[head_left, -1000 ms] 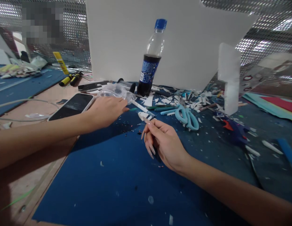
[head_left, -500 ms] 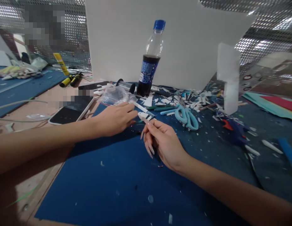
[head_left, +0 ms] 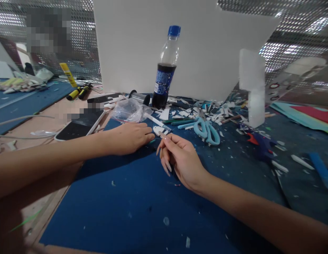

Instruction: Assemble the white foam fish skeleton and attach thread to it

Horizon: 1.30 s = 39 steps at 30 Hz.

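Note:
My left hand (head_left: 133, 137) is held back-up low over the blue mat (head_left: 113, 208), its fingers curled downward and pressed together. A small teal tip (head_left: 152, 141) shows at its fingertips; whatever lies under the fingers is hidden. To its right, my right hand (head_left: 182, 157) is turned palm inward, thumb and index finger closed in a pinch, the other fingers loosely bent. What the pinch holds, if anything, is too small to make out. Just beyond both fingertips lies a small white piece (head_left: 160, 129) with dark marks. A white pen-like stick (head_left: 158, 122) rests behind it.
Light-blue scissors (head_left: 206, 131) lie right of my hands. Behind stands a cola bottle (head_left: 165, 70) amid white scraps (head_left: 187, 113) and a clear plastic bag (head_left: 129, 110). A phone (head_left: 80, 127) lies left; a dark-blue glue gun (head_left: 261, 144) and an upright white foam piece (head_left: 253, 84) are right.
My left hand has lowered slightly, its fingers flatter toward the mat. The right hand keeps its pinch almost in place. The view has shifted a little, so the background sits further left.

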{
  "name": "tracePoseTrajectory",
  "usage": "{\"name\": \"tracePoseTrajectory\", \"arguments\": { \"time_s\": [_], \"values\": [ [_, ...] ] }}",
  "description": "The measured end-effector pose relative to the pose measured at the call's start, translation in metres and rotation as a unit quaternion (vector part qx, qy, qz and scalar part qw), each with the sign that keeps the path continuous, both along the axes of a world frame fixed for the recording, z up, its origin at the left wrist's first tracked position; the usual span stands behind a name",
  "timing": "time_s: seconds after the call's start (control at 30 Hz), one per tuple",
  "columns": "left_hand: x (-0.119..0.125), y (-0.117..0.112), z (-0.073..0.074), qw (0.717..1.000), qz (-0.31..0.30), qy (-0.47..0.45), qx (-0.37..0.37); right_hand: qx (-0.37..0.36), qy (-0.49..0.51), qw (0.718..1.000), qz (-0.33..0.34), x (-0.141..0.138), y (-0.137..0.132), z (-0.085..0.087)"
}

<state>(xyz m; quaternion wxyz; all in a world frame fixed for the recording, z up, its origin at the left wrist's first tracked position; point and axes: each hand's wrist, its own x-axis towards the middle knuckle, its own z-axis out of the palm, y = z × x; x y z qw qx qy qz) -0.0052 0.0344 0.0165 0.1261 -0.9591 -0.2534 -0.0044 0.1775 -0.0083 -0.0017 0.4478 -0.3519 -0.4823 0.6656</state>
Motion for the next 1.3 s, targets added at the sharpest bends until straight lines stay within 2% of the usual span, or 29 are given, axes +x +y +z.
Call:
{"name": "tracePoseTrajectory", "arguments": {
  "time_s": [0.1,0.17,0.2,0.23,0.27,0.3,0.37,0.4,0.43,0.5,0.6,0.67,0.73,0.8,0.87,0.97,1.1,1.3],
  "values": [
    [0.001,-0.001,0.002,0.999,0.020,-0.025,-0.019,0.008,0.009,1.000,-0.008,0.000,-0.001,0.001],
    [0.004,-0.005,0.004,0.990,0.075,-0.111,-0.052,0.014,0.012,1.000,-0.008,-0.001,-0.002,0.003],
    [0.006,-0.009,0.006,0.974,0.113,-0.174,-0.087,0.017,0.010,1.000,-0.011,0.000,-0.003,0.004],
    [0.010,-0.015,0.007,0.947,0.150,-0.246,-0.139,0.022,0.007,1.000,-0.017,0.000,-0.004,0.004],
    [0.013,-0.021,0.009,0.908,0.183,-0.312,-0.214,0.028,0.000,0.999,-0.026,0.000,-0.005,0.005],
    [0.017,-0.029,0.009,0.854,0.208,-0.368,-0.302,0.035,-0.009,0.999,-0.036,0.000,-0.006,0.006],
    [0.024,-0.042,0.007,0.726,0.230,-0.446,-0.471,0.051,-0.028,0.997,-0.048,0.001,-0.008,0.006],
    [0.026,-0.048,0.005,0.668,0.230,-0.481,-0.520,0.057,-0.038,0.996,-0.049,0.001,-0.009,0.007],
    [0.028,-0.052,0.002,0.626,0.226,-0.510,-0.545,0.063,-0.048,0.996,-0.049,0.002,-0.010,0.007],
    [0.029,-0.055,-0.002,0.571,0.224,-0.552,-0.565,0.083,-0.068,0.993,-0.054,0.002,-0.012,0.008],
    [0.027,-0.052,-0.004,0.512,0.254,-0.587,-0.573,0.143,-0.110,0.981,-0.076,0.002,-0.016,0.010],
    [0.026,-0.050,-0.003,0.469,0.276,-0.597,-0.590,0.202,-0.152,0.963,-0.094,0.003,-0.019,0.012],
    [0.025,-0.048,-0.001,0.430,0.279,-0.601,-0.613,0.279,-0.206,0.932,-0.108,0.005,-0.020,0.012],
    [0.024,-0.048,0.000,0.406,0.264,-0.604,-0.633,0.363,-0.262,0.887,-0.114,0.008,-0.020,0.013],
    [0.023,-0.049,0.000,0.395,0.250,-0.604,-0.645,0.428,-0.305,0.842,-0.121,0.009,-0.018,0.014],
    [0.022,-0.049,0.000,0.385,0.238,-0.601,-0.659,0.470,-0.346,0.800,-0.140,0.010,-0.014,0.014],
    [0.019,-0.050,-0.003,0.381,0.228,-0.593,-0.672,0.488,-0.363,0.780,-0.145,0.008,-0.013,0.014],
    [0.019,-0.052,-0.006,0.405,0.207,-0.582,-0.675,0.493,-0.367,0.777,-0.139,0.010,-0.016,0.013]
  ]
}}
